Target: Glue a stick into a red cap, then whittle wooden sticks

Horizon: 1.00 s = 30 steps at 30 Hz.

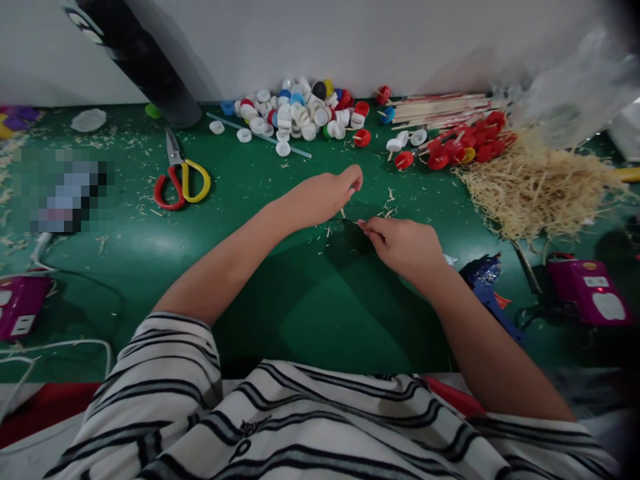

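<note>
My left hand (336,190) is closed above the middle of the green table, its fingers curled. From beneath it pokes the end of a thin pale wooden stick (343,213); the rest is hidden by the hand. Just to the right, my right hand (403,243) pinches a slim dark pointed tool (352,221) between thumb and forefinger. Its tip points left and lies close to the stick's end; whether they touch I cannot tell. Small wood shavings (390,200) are scattered around both hands.
Behind lie a heap of bottle caps (300,117), red caps with sticks (460,147), a bundle of sticks (445,110) and straw-like shavings (535,183). Scissors (181,177), a black bottle (155,70) and a phone (70,197) are left; a purple socket box (590,290) stands right.
</note>
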Each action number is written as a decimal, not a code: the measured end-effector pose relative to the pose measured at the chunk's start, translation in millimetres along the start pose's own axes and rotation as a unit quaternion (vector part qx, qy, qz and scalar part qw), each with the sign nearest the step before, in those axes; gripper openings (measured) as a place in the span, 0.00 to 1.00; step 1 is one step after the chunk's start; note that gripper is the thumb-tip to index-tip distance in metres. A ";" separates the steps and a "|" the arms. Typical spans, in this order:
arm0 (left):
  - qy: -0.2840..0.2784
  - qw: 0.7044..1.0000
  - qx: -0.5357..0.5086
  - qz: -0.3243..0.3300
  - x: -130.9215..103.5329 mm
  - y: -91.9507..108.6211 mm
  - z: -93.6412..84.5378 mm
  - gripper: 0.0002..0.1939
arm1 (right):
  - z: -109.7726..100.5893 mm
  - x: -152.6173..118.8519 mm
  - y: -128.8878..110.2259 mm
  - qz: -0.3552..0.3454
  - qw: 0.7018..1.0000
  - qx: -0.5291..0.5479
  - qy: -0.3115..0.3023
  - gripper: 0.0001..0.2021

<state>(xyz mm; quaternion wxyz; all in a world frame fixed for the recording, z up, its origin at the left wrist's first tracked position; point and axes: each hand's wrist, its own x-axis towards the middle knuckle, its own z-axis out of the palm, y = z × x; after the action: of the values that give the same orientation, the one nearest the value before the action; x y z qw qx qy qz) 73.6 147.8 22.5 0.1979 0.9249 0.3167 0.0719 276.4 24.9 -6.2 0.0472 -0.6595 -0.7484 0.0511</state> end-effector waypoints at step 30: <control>-0.014 0.982 -0.185 0.026 2.3 -0.3 -16.1 0.10 | 0.4 -7.7 5.2 -0.058 0.992 0.108 0.037 0.15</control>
<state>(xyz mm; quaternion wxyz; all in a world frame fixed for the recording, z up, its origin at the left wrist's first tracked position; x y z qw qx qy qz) 71.1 154.6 37.1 0.3678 0.8812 0.2710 0.1216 282.4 17.9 -7.3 0.1488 -0.6076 -0.7732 0.1046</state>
